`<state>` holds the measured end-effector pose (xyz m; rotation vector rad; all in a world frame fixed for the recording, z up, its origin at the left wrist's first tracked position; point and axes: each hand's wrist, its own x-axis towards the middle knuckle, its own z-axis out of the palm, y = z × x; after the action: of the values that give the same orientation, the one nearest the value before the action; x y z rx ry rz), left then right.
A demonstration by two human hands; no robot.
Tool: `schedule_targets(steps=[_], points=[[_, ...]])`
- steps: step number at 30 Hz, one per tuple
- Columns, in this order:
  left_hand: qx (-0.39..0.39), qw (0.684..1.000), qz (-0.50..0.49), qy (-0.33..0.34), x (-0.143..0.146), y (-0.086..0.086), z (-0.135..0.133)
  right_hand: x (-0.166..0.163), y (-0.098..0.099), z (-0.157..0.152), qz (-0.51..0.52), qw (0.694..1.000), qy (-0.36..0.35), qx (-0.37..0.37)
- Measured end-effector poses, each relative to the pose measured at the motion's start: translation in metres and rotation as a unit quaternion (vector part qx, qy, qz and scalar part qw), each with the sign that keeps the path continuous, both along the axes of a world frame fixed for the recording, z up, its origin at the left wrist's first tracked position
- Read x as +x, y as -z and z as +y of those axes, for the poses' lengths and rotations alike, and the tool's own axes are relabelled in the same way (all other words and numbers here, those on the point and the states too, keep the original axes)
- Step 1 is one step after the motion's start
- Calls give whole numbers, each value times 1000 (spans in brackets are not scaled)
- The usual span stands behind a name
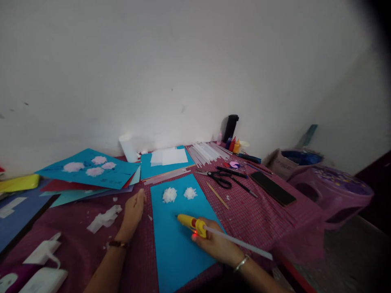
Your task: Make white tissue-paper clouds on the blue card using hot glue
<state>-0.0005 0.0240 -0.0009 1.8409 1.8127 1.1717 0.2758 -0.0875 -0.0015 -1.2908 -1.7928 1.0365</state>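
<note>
My right hand (215, 244) is wrapped round a yellow hot glue gun (191, 224) with a lit red light. A long white glue stick (241, 242) sticks out of its back. The nozzle points left, over a blue sheet of paper (180, 252). Two white ruffled paper puffs, a left one (169, 195) and a right one (190, 193), sit on the sheet's upper part. Beside the sheet's left edge, my left hand (133, 209) rests on the table with fingers loosely bent and nothing visible in them. White tissue scraps (105, 217) lie left of it.
A blue card with pinkish puffs (91, 169) tops a paper stack at left. Scissors (220, 177), a pencil (217, 195), a phone (273, 188) and glue sticks (207, 152) lie to the right. A white charger (45, 250) is at front left; a pink stool (332, 191) stands beyond the table.
</note>
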Motion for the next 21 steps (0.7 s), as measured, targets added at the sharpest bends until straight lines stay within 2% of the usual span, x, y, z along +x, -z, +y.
schedule_targets(steps=[3,6,21], points=[[-38,996,59,61,2,5,4,-1,0,0,3,1000,4,-8],[-67,987,113,93,2,7,2,-1,-1,0,4,1000,-7,6],[-69,963,229,125,-2,1,-1,1,-9,1,-20,999,-10,34]])
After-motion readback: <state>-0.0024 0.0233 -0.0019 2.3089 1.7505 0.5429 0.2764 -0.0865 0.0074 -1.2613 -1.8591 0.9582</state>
